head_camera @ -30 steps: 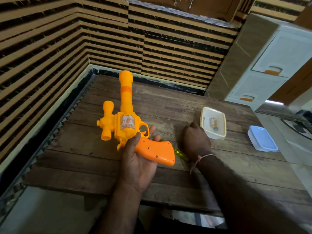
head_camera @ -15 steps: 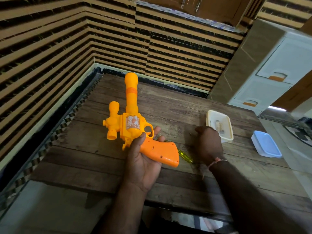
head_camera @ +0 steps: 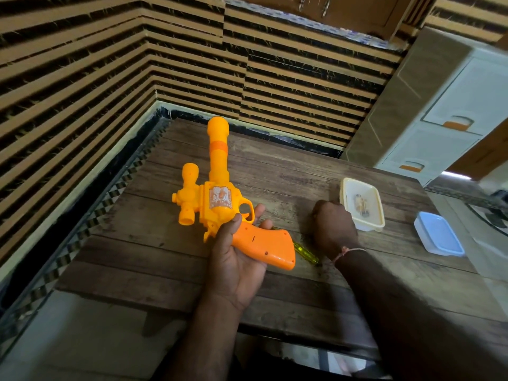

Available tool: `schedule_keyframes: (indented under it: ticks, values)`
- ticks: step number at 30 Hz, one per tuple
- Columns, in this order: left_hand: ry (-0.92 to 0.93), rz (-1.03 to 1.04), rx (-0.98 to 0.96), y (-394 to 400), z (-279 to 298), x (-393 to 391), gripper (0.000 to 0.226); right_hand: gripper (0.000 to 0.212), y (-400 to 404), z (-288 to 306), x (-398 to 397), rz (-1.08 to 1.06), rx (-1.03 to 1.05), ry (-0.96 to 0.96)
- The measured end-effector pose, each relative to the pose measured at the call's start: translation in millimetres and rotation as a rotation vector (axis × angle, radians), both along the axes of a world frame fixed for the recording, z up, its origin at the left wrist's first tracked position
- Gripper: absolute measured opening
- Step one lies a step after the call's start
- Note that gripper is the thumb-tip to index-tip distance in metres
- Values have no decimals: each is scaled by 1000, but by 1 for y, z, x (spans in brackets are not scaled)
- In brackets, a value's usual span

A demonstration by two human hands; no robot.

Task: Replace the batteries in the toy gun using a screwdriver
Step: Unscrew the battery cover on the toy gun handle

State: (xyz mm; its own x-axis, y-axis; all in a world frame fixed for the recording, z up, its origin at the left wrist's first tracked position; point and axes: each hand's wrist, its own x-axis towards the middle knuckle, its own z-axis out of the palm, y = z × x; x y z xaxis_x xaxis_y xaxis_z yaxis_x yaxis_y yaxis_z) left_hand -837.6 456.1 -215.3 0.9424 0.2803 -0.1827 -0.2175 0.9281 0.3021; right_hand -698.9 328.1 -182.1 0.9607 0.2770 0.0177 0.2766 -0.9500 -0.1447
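The yellow translucent-handled screwdriver [head_camera: 305,252] lies mostly hidden under the grip of the orange plastic toy gun [head_camera: 220,199]; only part of its handle shows, and its tip cannot be seen. The left hand [head_camera: 236,259] covers the underside of the gun's grip. The right hand [head_camera: 334,228] is seen from the back, its fingers tucked out of sight, so whether it holds anything cannot be told. The small items inside the cream rectangular plastic container [head_camera: 376,215] are too blurred to identify. Both forearms run off the bottom edge.
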Motion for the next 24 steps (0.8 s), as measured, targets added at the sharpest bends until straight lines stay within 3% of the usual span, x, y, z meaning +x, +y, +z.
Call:
schedule_keyframes:
  ticks: [2,7,11,16,21,24]
  values:
    - [6,4,6,0,0,0,106,26,-3,0,-4,21,71,-15]
    - [2,9,-7,-1,3,1,104,14,-41,3,-26,-62,530,-106]
    - [-23,11,33,-5,3,-1,103,13,-108,-3,-30,-285,627,-149]
    - [-43,17,106,-10,8,-11,40,12,-163,-16,-29,-511,688,-109]
    - [-60,21,183,-12,12,-22,63,12,-174,-22,-30,-464,649,-96]
    - [-51,28,226,-11,15,-24,99,13,-175,-23,-31,-458,623,-69]
